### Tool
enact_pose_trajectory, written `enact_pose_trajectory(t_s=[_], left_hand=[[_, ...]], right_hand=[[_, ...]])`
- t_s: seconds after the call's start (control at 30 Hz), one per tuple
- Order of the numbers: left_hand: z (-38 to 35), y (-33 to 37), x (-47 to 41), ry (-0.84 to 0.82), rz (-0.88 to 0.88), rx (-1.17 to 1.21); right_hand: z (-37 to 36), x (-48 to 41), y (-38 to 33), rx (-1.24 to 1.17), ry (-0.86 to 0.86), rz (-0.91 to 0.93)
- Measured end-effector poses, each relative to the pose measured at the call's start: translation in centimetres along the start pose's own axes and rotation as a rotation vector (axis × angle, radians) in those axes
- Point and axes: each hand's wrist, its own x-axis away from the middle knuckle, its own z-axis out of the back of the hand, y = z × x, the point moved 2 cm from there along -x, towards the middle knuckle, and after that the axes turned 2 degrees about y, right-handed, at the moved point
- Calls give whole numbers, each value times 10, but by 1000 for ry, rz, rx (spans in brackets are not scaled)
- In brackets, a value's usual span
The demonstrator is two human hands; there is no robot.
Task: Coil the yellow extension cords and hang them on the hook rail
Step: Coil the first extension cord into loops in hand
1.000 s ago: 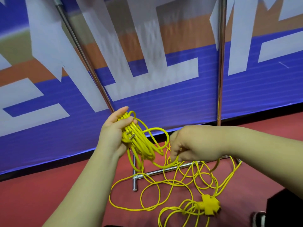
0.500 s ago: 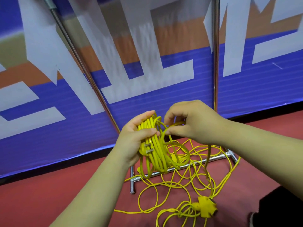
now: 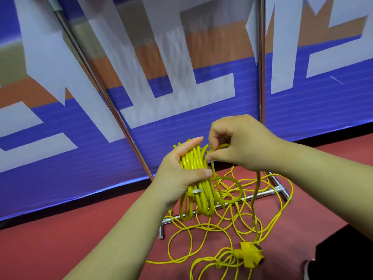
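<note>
My left hand (image 3: 177,174) grips a bundle of coiled yellow extension cord (image 3: 198,178), thumb across the loops; a metal plug prong shows at the bundle's lower part. My right hand (image 3: 240,144) pinches a strand of the same cord at the bundle's top right edge. From it the cord runs down to a loose tangle (image 3: 232,223) on the red floor. A yellow multi-socket block (image 3: 252,254) lies at the tangle's near end. The hook rail's top is out of view.
A chrome stand has a slanted pole (image 3: 96,81), an upright pole (image 3: 261,63) and a floor bar (image 3: 262,196) under the loose cord. A blue, white and orange banner (image 3: 181,98) stands behind. A dark shoe and trouser leg (image 3: 343,257) are at lower right.
My right hand rose from the floor tangle, carrying a strand up to the bundle top. My left hand with the bundle shifted right, and the coil gained a loop.
</note>
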Motion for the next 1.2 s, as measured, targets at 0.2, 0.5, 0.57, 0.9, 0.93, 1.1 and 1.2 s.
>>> enact_pose_trajectory(t_s=[0.2,0.5,0.57,0.9,0.93,1.1,1.2], left_hand=[[-14,2,2,39,-28,0],[12,26,-3,151,-99,201],[25,31,-3,179,-97,240],[54,23,6,134,-71,38],[51,22,8,117,-63,14],[39,20,14,44,8,186],[32,21,18,21,68,290]], right_hand=[[3,1,-3,-19,-29,-21],[3,9,26,-661,-178,-417],[-4,14,33,-687,-213,-462],[-6,6,24,-523,8,-523],[-5,3,21,-544,46,-532],[-8,-8,9,-734,104,-641],[-12,-11,7,-881,120,-778]])
